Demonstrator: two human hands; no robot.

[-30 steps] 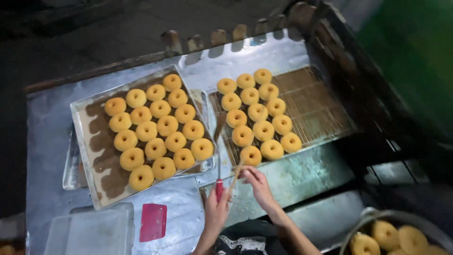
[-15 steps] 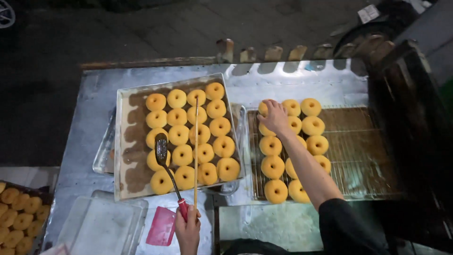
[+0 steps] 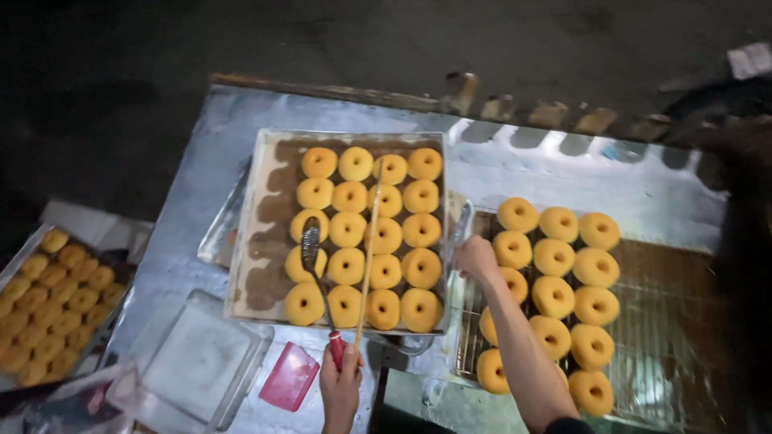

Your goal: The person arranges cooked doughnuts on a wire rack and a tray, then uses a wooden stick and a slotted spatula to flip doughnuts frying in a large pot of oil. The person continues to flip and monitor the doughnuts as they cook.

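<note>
A metal table [image 3: 563, 173] is covered w/ trays. The large paper-lined tray [image 3: 257, 241] at centre is filled w/ golden doughnuts [image 3: 347, 229] in rows; a wire rack [image 3: 667, 321] to the right is loaded w/ more doughnuts [image 3: 555, 257]. A third tray of doughnuts [image 3: 48, 305] is seen at far left, below the table edge. A clear plastic lid [image 3: 197, 362] and a red scraper [image 3: 289, 376] are laid near the front edge.

The left hand [image 3: 342, 382] is clenched around a red-handled spatula [image 3: 312, 253] and a thin wooden stick [image 3: 368, 253]; both are stretched out over the centre tray, blade resting on a doughnut.

The right hand [image 3: 476, 257] is placed btwn tray and rack, fingers curled at the rack's left edge, touching the doughnuts there; whether anything is gripped can't be told. Forearm is angled up from lower right.
</note>
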